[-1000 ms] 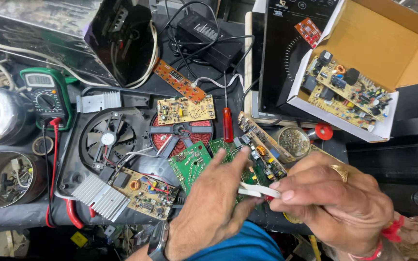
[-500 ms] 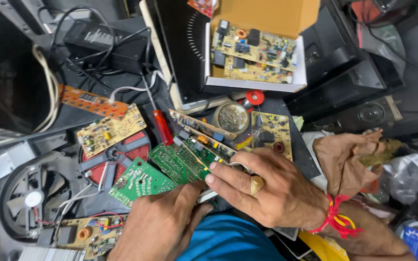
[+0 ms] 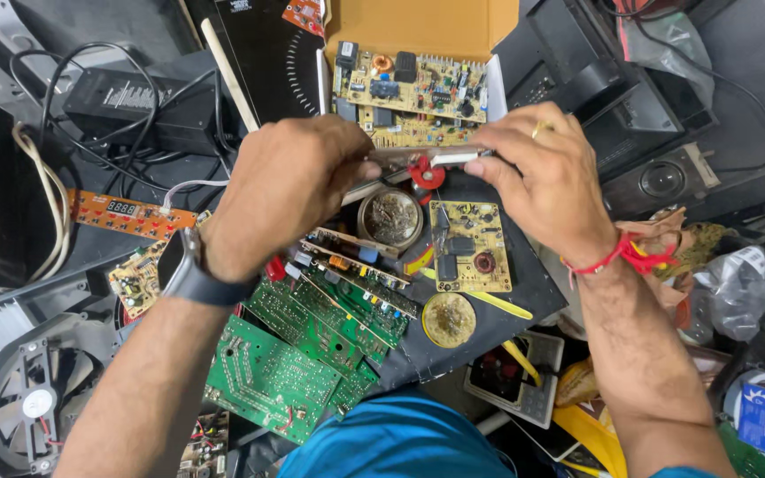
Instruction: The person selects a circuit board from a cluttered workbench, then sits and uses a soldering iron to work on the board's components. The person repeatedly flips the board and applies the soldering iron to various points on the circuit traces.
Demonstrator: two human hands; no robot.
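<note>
Green circuit boards [image 3: 307, 354] lie nearest, two hands working a thin strip above them.

Three green boards overlap in a fan at the near edge, beside a grey cooling fan [image 3: 33, 403] at far left. Beyond them sit two round tins: a flat one [image 3: 449, 319] with yellowish residue and a deeper one [image 3: 390, 218] with dark residue, a small tan circuit board [image 3: 469, 245] between and to the right of them. Above these, the left hand [image 3: 289, 190], a dark watch on its wrist, and the right hand [image 3: 546, 177], a red thread at its wrist, pinch opposite ends of a narrow pale strip [image 3: 418, 159]; it spans the gap between the closed fingertips, level, just over a red knob [image 3: 425, 173]. Farthest, one open cardboard box [image 3: 422, 26] holds two tan boards.
</note>
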